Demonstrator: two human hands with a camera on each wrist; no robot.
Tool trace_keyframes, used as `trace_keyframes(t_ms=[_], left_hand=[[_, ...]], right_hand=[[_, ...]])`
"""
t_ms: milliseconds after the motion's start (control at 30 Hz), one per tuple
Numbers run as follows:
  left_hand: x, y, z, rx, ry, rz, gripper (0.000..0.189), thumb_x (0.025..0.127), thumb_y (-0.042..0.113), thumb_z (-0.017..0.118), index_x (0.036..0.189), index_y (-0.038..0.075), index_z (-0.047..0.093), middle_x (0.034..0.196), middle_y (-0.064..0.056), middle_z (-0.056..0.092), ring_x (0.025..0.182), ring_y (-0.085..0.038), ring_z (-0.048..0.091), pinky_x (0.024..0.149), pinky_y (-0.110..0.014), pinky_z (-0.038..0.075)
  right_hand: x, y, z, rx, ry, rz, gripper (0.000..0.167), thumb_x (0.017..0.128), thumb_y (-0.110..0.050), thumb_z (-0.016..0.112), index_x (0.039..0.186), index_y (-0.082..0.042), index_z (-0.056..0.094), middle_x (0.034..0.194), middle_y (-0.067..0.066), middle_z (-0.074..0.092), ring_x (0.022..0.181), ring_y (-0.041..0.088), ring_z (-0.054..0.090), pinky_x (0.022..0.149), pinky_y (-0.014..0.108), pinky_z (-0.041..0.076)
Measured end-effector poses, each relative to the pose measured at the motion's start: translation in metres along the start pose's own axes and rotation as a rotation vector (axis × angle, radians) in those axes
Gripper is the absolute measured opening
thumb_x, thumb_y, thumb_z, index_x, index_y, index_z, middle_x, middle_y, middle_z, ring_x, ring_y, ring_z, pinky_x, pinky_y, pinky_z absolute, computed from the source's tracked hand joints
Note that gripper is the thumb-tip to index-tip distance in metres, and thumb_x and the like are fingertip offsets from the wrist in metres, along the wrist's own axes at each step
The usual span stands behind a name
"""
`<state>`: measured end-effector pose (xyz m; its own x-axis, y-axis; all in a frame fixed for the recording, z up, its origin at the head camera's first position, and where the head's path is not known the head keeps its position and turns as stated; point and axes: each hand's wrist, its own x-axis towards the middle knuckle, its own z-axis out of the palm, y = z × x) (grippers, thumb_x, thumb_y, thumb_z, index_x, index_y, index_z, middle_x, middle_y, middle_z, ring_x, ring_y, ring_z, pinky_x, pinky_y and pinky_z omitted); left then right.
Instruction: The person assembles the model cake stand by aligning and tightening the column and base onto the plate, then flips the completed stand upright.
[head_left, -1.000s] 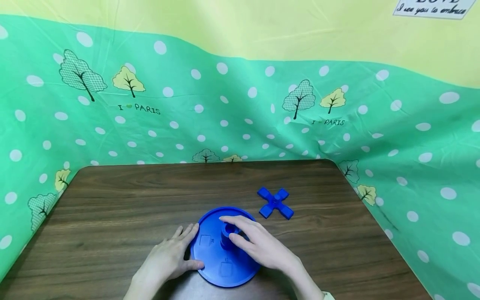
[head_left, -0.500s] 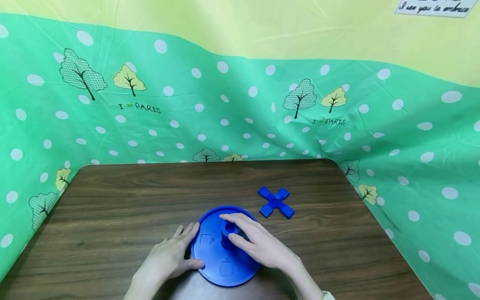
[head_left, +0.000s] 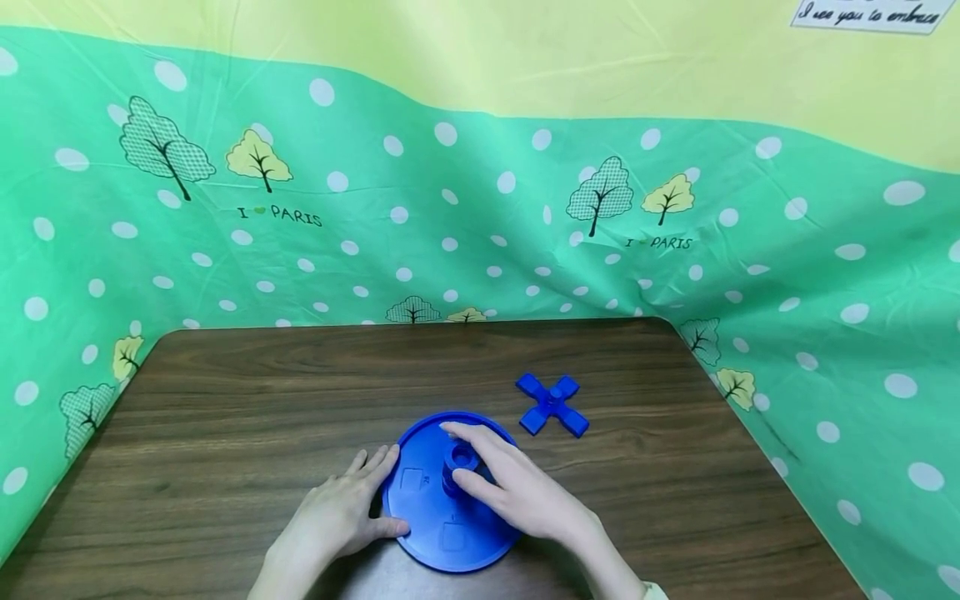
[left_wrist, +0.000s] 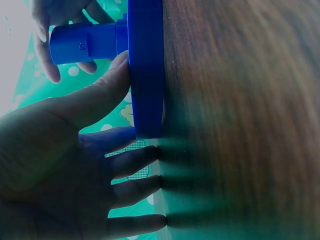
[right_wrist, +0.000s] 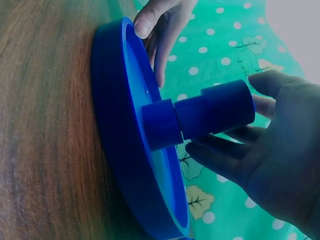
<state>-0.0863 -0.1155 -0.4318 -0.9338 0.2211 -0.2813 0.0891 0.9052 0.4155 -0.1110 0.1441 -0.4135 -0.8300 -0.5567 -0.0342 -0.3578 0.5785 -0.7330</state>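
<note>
A round blue base with a raised rim (head_left: 427, 542) lies on the table, a blue tube (head_left: 461, 457) standing upright at its centre. In the right wrist view a seam divides the tube's stepped upper piece (right_wrist: 227, 110) from a short lower post (right_wrist: 160, 125). My left hand (head_left: 333, 508) steadies the base from the left, thumb on the rim, fingers straight along the side. Around the tube's upper piece my right hand (head_left: 517, 483) curves loosely, thumb on the near side and fingers on the far side.
A blue cross-shaped piece (head_left: 552, 403) with a small central peg lies on the wooden table (head_left: 300, 375) behind and right of the base. A green and yellow printed cloth (head_left: 450, 200) hangs along the back and both sides.
My right fingers and thumb have shifted slightly around the tube, and its top shows a little more and sits slightly farther right. My left hand and the cross-shaped piece stay in place.
</note>
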Motion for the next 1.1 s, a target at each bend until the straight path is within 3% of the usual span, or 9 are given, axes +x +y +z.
trace_keyframes(t_ms=[133,300,433,600,767,967,1100], left_hand=[[0.0001,0.0002,0.0002,0.002,-0.004,-0.005,0.101,0.078,0.062,0.080,0.160,0.022,0.038,0.166,-0.010,0.040,0.150,-0.047,0.039,0.106,-0.079,0.038],[0.0009,0.0005,0.0007,0.006,-0.012,-0.014,0.102,0.078,0.063,0.080,0.161,0.023,0.037,0.166,-0.009,0.039,0.150,-0.047,0.039,0.106,-0.080,0.037],[0.0012,0.0000,0.0013,0.005,-0.008,-0.006,0.101,0.078,0.063,0.080,0.161,0.022,0.038,0.166,-0.009,0.040,0.151,-0.045,0.038,0.106,-0.079,0.038],[0.0015,-0.0001,0.0017,0.004,-0.005,-0.001,0.102,0.078,0.063,0.080,0.160,0.022,0.038,0.166,-0.009,0.040,0.151,-0.044,0.038,0.108,-0.078,0.037],[0.0016,0.0000,0.0019,0.002,-0.007,-0.002,0.102,0.078,0.062,0.080,0.161,0.021,0.038,0.166,-0.009,0.040,0.152,-0.044,0.038,0.108,-0.078,0.037],[0.0016,-0.0004,0.0025,0.002,-0.009,-0.003,0.102,0.078,0.063,0.080,0.161,0.021,0.038,0.166,-0.009,0.040,0.152,-0.044,0.037,0.109,-0.077,0.037],[0.0019,-0.0016,0.0016,0.003,-0.006,0.004,0.102,0.078,0.062,0.080,0.160,0.021,0.038,0.166,-0.009,0.040,0.151,-0.044,0.038,0.109,-0.077,0.038]], right_hand=[[-0.0002,0.0014,-0.0011,0.031,-0.032,-0.021,0.046,0.109,-0.043,0.045,0.155,-0.040,0.038,0.161,-0.012,0.043,0.152,0.017,0.041,0.122,0.054,0.040],[0.0015,0.0015,0.0017,0.001,0.014,-0.003,0.045,0.107,-0.049,0.048,0.149,-0.031,0.048,0.152,-0.010,0.053,0.146,0.018,0.049,0.117,0.053,0.045],[0.0013,0.0012,0.0028,-0.038,0.049,0.028,0.048,0.103,-0.055,0.054,0.147,-0.039,0.045,0.151,-0.011,0.053,0.145,0.017,0.050,0.116,0.051,0.046],[-0.0016,0.0018,-0.0004,-0.008,0.002,0.012,0.053,0.107,-0.049,0.049,0.156,-0.046,0.033,0.163,-0.010,0.041,0.153,0.019,0.040,0.121,0.055,0.040],[-0.0016,0.0018,-0.0017,0.013,-0.034,0.001,0.046,0.109,-0.045,0.043,0.155,-0.039,0.040,0.161,-0.010,0.045,0.152,0.019,0.041,0.121,0.055,0.040],[0.0003,0.0014,0.0020,-0.040,0.029,0.029,0.047,0.105,-0.056,0.048,0.148,-0.035,0.046,0.151,-0.010,0.054,0.145,0.016,0.050,0.117,0.051,0.046],[0.0012,0.0007,0.0017,-0.028,0.027,0.042,0.051,0.104,-0.055,0.051,0.151,-0.038,0.041,0.155,-0.010,0.051,0.147,0.016,0.048,0.118,0.051,0.045]])
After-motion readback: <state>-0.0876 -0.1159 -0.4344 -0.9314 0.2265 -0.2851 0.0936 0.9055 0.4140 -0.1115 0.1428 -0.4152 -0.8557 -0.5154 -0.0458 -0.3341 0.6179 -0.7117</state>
